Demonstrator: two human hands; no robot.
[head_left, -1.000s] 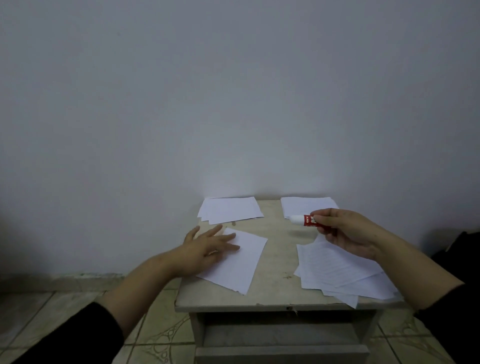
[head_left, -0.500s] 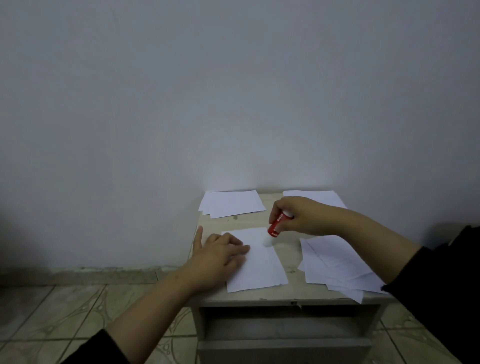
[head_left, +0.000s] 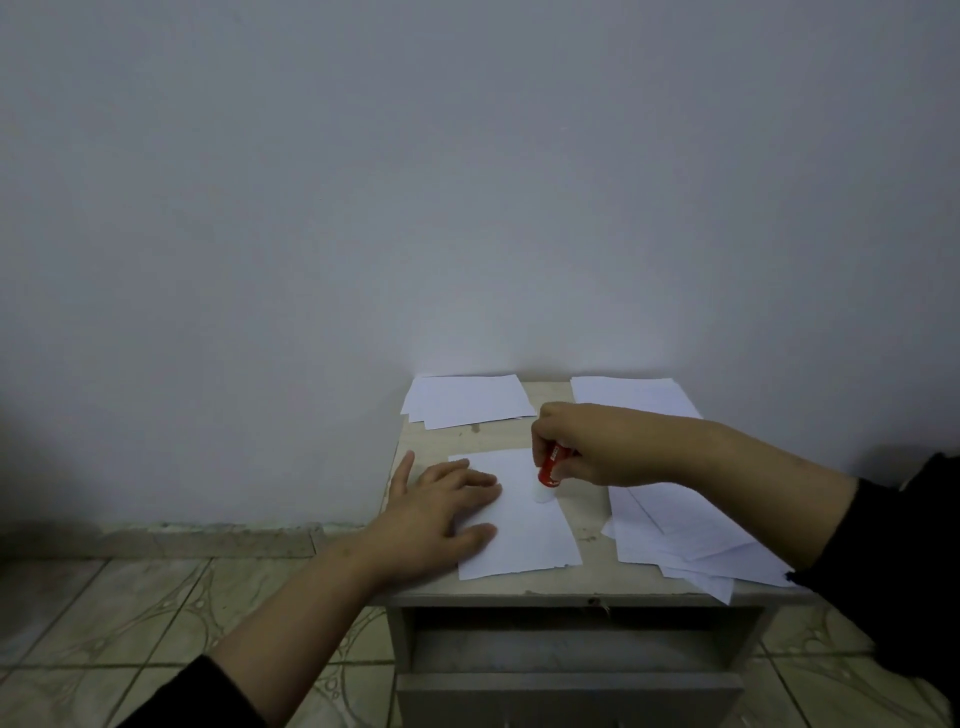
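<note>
Head view: my right hand (head_left: 597, 447) grips the red-and-white plastic glue stick (head_left: 551, 467), now tipped down with its white end on the single white paper sheet (head_left: 524, 540) near the front edge of the beige wooden table (head_left: 587, 525). A second ago I held it level above the right side. My left hand (head_left: 441, 514) presses the sheet flat, fingers straight.

Bare tabletop strip (head_left: 589, 525) between centre sheet (head_left: 524, 540) and right paper pile (head_left: 675, 535), wall (head_left: 467, 208) behind
</note>
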